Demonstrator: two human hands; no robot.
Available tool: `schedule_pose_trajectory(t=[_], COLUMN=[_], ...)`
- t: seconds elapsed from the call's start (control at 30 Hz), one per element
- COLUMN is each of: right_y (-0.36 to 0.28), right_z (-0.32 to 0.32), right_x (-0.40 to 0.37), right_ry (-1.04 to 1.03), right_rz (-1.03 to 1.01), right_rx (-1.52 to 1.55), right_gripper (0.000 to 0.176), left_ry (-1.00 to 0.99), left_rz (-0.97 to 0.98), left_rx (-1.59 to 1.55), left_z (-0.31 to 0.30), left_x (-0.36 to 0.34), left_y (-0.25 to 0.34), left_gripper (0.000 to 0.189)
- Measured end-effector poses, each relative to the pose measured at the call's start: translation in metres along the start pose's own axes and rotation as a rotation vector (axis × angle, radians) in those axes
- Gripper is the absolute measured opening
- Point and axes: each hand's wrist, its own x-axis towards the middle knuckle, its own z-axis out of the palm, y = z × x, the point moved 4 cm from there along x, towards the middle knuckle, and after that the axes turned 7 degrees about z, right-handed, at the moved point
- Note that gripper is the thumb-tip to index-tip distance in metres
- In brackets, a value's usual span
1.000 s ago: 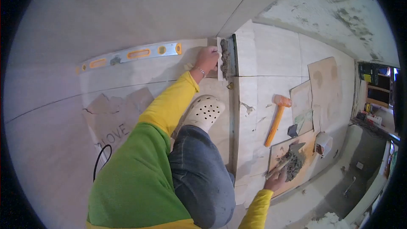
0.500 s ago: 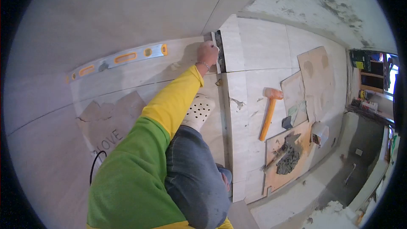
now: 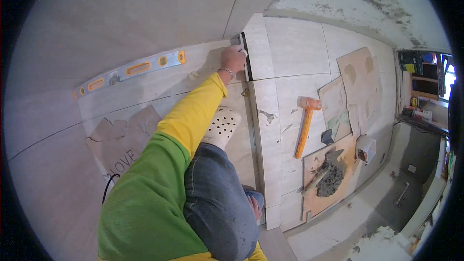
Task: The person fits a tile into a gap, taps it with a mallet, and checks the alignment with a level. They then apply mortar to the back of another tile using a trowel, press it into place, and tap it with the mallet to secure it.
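Note:
My left hand (image 3: 233,59), at the end of a yellow and green sleeve, is closed on a narrow pale tile strip (image 3: 249,73) at the edge of the raised tiled step (image 3: 265,101). Beside the strip runs a dark gap. Fingers hide much of the strip. What shows of my right hand (image 3: 255,207) is a small part beyond my bent knee; its fingers are mostly hidden. Left of my left hand, a spirit level (image 3: 137,68) with yellow-orange fittings lies along the wall base.
On the step lie an orange-headed mallet (image 3: 305,126), cardboard pieces (image 3: 361,79) and a board (image 3: 309,164) with grey mortar (image 3: 331,180). A white container (image 3: 366,148) stands beside the board. Torn cardboard (image 3: 118,137) lies left of my shoe (image 3: 224,124).
The dark gap beside the strip looks narrower and straighter now. My left hand stays at the strip. The view has shifted slightly.

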Motion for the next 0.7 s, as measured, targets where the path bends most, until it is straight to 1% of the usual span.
schedule_pose_trajectory(t=[0.03,0.1,0.13,0.2,0.23,0.3,0.43,0.5,0.53,0.6,0.63,0.7], right_y=[-0.001,0.001,0.002,0.002,0.002,0.0,0.003,0.004,0.005,0.004,0.006,0.002], right_z=[0.0,0.001,0.002,0.002,0.001,0.0,0.002,0.003,0.003,0.003,0.002,-0.002], right_x=[0.0,0.0,0.0,0.001,0.001,0.003,0.005,0.005,0.005,0.008,0.006,0.009], right_ry=[-0.018,-0.015,-0.011,-0.011,-0.011,-0.019,-0.016,-0.004,0.01,0.002,-0.008,0.0], right_rz=[0.013,0.005,-0.004,-0.001,0.001,0.013,0.037,0.027,0.017,0.025,0.037,0.037], right_rx=[-0.003,-0.013,-0.025,-0.021,-0.019,-0.015,-0.011,-0.017,-0.024,-0.006,0.01,0.027], right_gripper=[0.046,0.046,0.047,0.046,0.046,0.046,0.045,0.045,0.045,0.045,0.045,0.045], left_ry=[-0.002,-0.175,-0.176,-0.168,-0.168,-0.201,-0.179,-0.222,-0.224,-0.209,-0.219,-0.3], left_rz=[0.0,0.222,0.223,-0.305,-0.306,-0.338,-0.348,-0.407,-0.407,-0.42,-0.425,-0.302], left_rx=[0.002,0.12,0.121,-0.596,-0.594,-0.69,-0.703,-0.678,-0.674,-0.785,-0.778,-0.878], left_z=[-0.002,0.003,0.006,0.002,-0.001,0.001,0.002,0.003,0.003,0.001,0.003,0.008], left_x=[0.001,0.004,0.005,-0.005,-0.006,-0.006,-0.006,-0.006,-0.007,-0.013,-0.018,-0.019], left_y=[-0.004,-0.009,-0.013,-0.011,-0.009,-0.014,-0.018,-0.02,-0.02,-0.016,-0.018,-0.027], left_gripper=[0.028,0.035,0.035,0.04,0.04,0.048,0.048,0.052,0.052,0.055,0.055,0.056])
